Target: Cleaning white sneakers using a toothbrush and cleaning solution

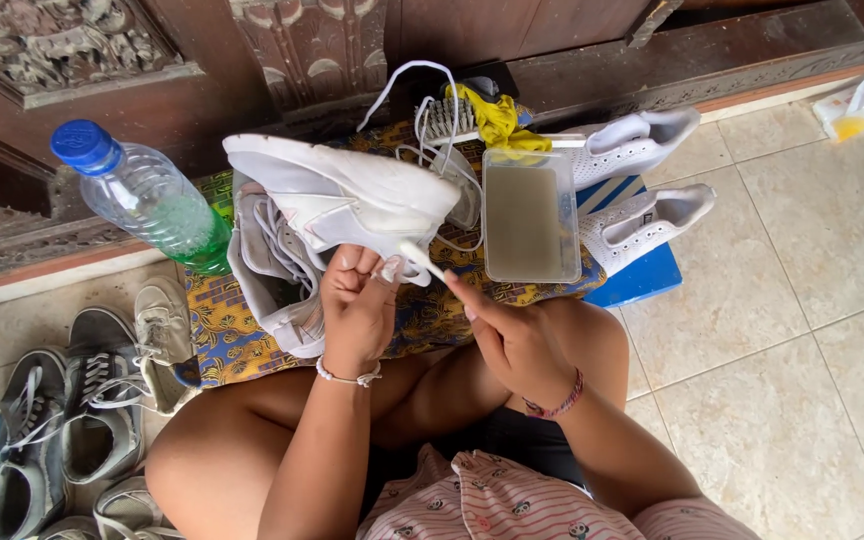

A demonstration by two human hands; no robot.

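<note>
My left hand (pixel 357 305) grips the heel end of a white sneaker (pixel 337 190), holding it tilted sideways above a second white sneaker (pixel 267 275) that lies on the patterned cloth (pixel 227 335). My right hand (pixel 512 335) pinches a thin white brush handle (pixel 422 260), whose tip touches the held sneaker near my left fingers. Loose white laces (pixel 422 110) trail behind the shoe.
A clear tub of murky water (pixel 530 215) stands right of the shoe. A plastic bottle with green liquid (pixel 147 195) stands at left. Two more white sneakers (pixel 642 185) rest on a blue box. Grey sneakers (pixel 72 420) lie at lower left. Scrub brush and yellow rag (pixel 497 115) behind.
</note>
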